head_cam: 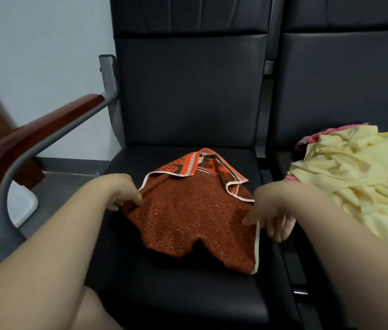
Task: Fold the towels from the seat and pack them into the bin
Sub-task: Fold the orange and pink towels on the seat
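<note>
The orange towel (188, 215) lies on the black seat (188, 294), a rough rust-red terry cloth with a thin white hem. Its far corners are turned over and show a bright orange side with a dark pattern. The left hand (124, 194) pinches its left edge with curled fingers and the right hand (271, 210) pinches the white hem on its right, while a loose heap of yellow towels (350, 177) rests on the next chair (343, 79).
</note>
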A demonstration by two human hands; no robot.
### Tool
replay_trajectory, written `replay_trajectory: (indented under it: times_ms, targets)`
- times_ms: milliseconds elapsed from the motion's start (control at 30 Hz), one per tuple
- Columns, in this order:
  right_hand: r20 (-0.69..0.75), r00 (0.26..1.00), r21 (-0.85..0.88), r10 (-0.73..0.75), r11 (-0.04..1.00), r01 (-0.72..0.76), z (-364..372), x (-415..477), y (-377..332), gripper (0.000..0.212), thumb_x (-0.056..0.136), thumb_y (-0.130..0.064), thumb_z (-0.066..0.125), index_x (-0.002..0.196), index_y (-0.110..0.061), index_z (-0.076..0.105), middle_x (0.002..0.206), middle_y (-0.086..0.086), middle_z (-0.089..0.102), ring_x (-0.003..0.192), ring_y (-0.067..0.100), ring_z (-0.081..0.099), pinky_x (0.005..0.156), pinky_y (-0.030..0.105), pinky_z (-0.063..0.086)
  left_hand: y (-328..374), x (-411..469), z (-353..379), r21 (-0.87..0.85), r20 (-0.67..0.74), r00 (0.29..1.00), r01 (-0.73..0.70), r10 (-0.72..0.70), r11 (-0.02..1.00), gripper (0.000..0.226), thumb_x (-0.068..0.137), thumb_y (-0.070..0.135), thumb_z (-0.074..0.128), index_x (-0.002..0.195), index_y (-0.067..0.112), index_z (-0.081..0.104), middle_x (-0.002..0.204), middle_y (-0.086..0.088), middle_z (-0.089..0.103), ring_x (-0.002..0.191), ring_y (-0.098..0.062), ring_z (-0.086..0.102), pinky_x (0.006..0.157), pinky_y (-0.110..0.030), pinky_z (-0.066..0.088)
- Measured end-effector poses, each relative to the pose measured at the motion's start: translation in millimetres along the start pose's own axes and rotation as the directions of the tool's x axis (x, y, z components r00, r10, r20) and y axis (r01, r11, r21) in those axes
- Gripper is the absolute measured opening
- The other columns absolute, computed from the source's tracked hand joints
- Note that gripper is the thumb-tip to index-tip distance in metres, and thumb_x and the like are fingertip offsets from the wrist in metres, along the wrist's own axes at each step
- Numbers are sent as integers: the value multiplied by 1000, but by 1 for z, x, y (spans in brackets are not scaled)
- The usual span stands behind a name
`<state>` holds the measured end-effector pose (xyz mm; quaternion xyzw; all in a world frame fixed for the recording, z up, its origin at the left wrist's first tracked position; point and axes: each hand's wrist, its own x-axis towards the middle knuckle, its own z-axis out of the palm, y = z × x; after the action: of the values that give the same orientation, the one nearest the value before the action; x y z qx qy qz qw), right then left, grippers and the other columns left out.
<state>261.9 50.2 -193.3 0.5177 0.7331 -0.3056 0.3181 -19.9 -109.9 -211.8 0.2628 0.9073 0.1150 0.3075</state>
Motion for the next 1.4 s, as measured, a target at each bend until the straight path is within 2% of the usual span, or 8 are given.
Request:
replay_trajectory:
  times_ms: [333,500,600,833,967,1100,1200,1400]
  targets:
    - [-169,978,208,-118,966,153,22,-1,-23,21,94,-12,57,110,1,57,86,15,66,69,24,68,52,30,59,-3,-9,0,24,87,996,1,-3,1000,16,89,7,69,105,8,67,95,-7,72,84,-17,68,67,-28,53]
    - [-720,685,261,-109,872,413,-4,-4,-17,22,91,-22,56,85,-1,59,82,16,63,68,30,63,52,29,50,-1,-14,-4,-353,-23,996,-94,91,931,6,92,9,62,97,9,66,95,-9,72,92,-21,69,70,-30,53]
    - [-828,561,396,4,712,580,-20,-3,0,16,87,-16,60,92,-2,64,87,16,66,82,33,67,72,40,59,1,-22,-7,-616,-134,965,-260,226,744,9,96,11,58,88,13,63,86,-8,67,84,-19,65,67,-26,53]
    - [-892,419,447,168,202,872,-36,-44,25,16,81,-24,75,89,-25,61,87,2,62,73,22,62,58,38,54,5,-34,-36,-897,-380,895,-418,232,146,6,95,17,65,90,14,67,86,-4,70,78,-15,68,68,-28,56]
    - [-949,287,301,127,106,948,-45,-79,29,12,86,-10,71,90,-22,72,88,3,66,82,21,63,78,45,57,17,-59,-54,-897,-442,831,-400,338,-189,9,98,22,61,95,15,66,88,-1,71,79,-11,70,74,-27,60]
    - [-971,234,237,-39,-82,968,-51,-115,35,43,79,9,69,115,-14,71,100,4,70,97,21,69,90,31,56,25,-79,-65,-793,-602,744,-513,291,-328,6,100,14,59,105,16,59,97,-5,71,86,-14,70,82,-33,59]
    - [-993,117,118,-24,-34,992,-51,-136,36,51,76,14,67,117,-16,69,102,0,73,100,15,70,89,26,55,24,-100,-75,-675,-733,653,-665,189,-319,24,98,9,61,115,24,52,98,-6,72,88,-16,68,81,-34,55]
    - [-964,-263,-229,31,402,887,-48,-160,37,40,82,-4,63,113,-28,71,105,-16,66,98,-1,64,92,18,50,28,-143,-94,-505,-854,474,-854,217,-123,24,95,6,62,116,16,67,101,0,72,91,-13,68,85,-36,58]
